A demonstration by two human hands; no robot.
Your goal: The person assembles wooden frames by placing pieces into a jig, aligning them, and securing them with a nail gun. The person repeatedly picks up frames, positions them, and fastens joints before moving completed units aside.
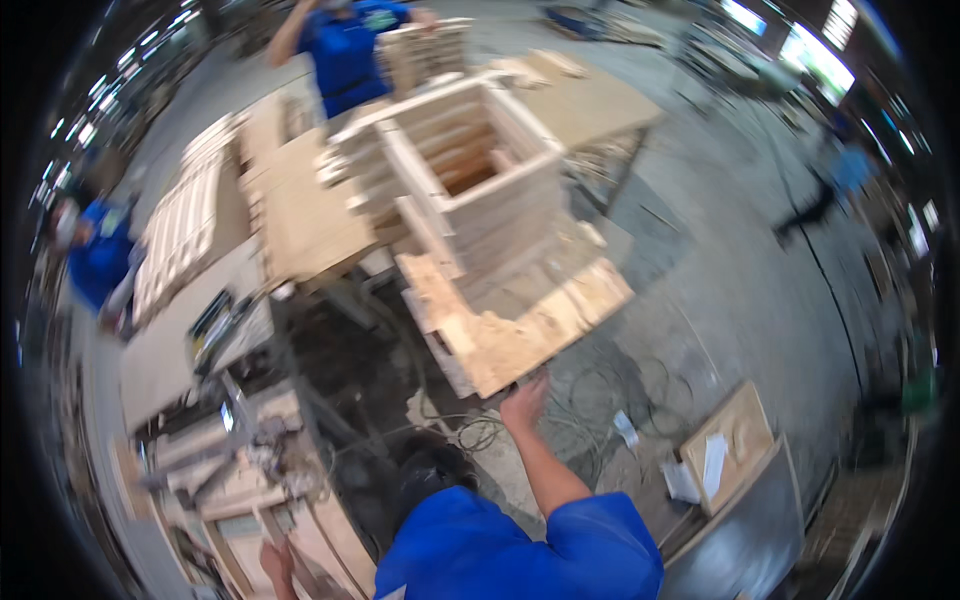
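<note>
My right hand (524, 402) reaches forward to the near corner of a light wooden base board (540, 338). Its fingers look curled there, beside a small dark spot, and blur hides what they hold, if anything. On that base rests a tall stack of pale wooden frames (505, 215), hollow in the middle and brownish inside. Low on the left, my left hand (278, 563) is at a flat wooden frame with crossbars (262, 520). Motion smears its fingers, so a grip cannot be made out.
Worktables with wooden panels (310, 205) stand ahead and left, with tools (215, 330) on one. Two co-workers in blue stand beyond; another person (845, 175) is far right. Cables (590, 410) lie on the floor. A wooden box with papers (728, 445) is at right.
</note>
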